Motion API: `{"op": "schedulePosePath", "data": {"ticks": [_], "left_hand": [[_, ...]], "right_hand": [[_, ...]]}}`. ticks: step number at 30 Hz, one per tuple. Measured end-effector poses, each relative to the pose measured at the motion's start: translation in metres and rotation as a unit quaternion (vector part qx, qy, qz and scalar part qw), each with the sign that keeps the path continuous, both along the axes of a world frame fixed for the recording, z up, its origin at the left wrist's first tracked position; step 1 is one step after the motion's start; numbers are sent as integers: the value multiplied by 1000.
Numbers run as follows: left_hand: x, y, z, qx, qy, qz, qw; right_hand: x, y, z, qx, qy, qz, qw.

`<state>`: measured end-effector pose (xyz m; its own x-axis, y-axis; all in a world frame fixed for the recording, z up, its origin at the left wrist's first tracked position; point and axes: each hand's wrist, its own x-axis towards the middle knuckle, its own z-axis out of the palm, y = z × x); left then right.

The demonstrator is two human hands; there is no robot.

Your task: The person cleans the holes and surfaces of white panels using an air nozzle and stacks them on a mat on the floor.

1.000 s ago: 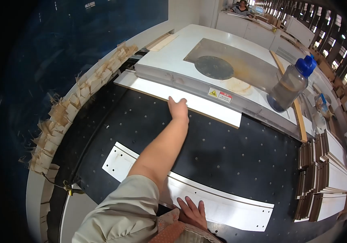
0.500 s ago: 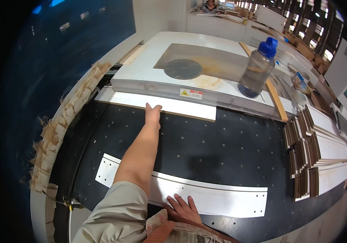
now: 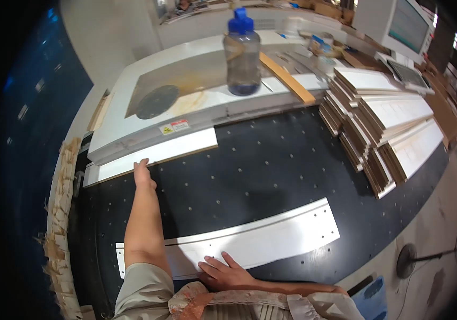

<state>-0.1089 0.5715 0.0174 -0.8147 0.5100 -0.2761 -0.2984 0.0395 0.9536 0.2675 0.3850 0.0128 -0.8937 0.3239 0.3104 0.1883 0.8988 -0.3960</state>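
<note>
My left hand (image 3: 143,175) reaches forward over the black bed to a white board (image 3: 178,146), its thumb and a finger apart at the near edge. That board lies flat along the front of a white machine housing (image 3: 207,109), its back edge close against it. Closer to me, a second white board (image 3: 271,232) with small drilled holes near its ends rests on the bed. My right hand (image 3: 227,273) lies on its near edge with fingers spread, gripping nothing. My left forearm crosses above this board and hides part of it.
A water bottle (image 3: 243,58) with a blue cap and a wooden strip (image 3: 287,80) rest on the housing. Stacked white boards (image 3: 393,114) stand at right, near a monitor (image 3: 407,26). Torn brown edging (image 3: 63,197) runs along the left; a person (image 3: 183,7) is far off.
The camera view has turned to the right, so the housing and bottle appear farther left. My left hand stays at the far board's edge, my right hand on the near board.
</note>
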Motion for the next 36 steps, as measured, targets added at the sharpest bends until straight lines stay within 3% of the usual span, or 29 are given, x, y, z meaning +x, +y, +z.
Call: {"op": "schedulePosePath", "data": {"ticks": [4,5,6,10,12,14,15,20,24,28,32,36], "left_hand": [[-25,-18,-12,39,30,-70,996],[-33,-31,-10,33,3,-96,995],[-36,-46,-5,24,-28,-117,992],[49,-135,59,-164,110,-338,920],[67,-181,47,-215,265,-371,864],[90,-229,44,-153,475,-322,805],[111,-250,51,-118,451,-288,836],[182,-336,41,-96,588,-216,773],[195,-363,27,-190,581,-203,765],[196,-368,31,-167,636,-160,736],[191,-370,21,-93,616,-114,774],[183,-369,12,-51,589,-96,800]], "right_hand": [[-5,1,-1,12,91,-47,995],[-7,2,-7,75,148,-49,985],[-4,3,-2,67,139,-31,987],[4,3,19,1,73,-5,997],[6,6,29,-34,57,8,998],[9,7,32,-52,39,18,998],[10,8,37,-48,17,28,998],[10,1,36,3,-13,18,1000],[10,-11,34,56,-53,2,997],[19,-29,39,55,-104,6,993],[36,-40,36,88,17,5,996],[54,-41,40,47,-9,-147,988]]}}
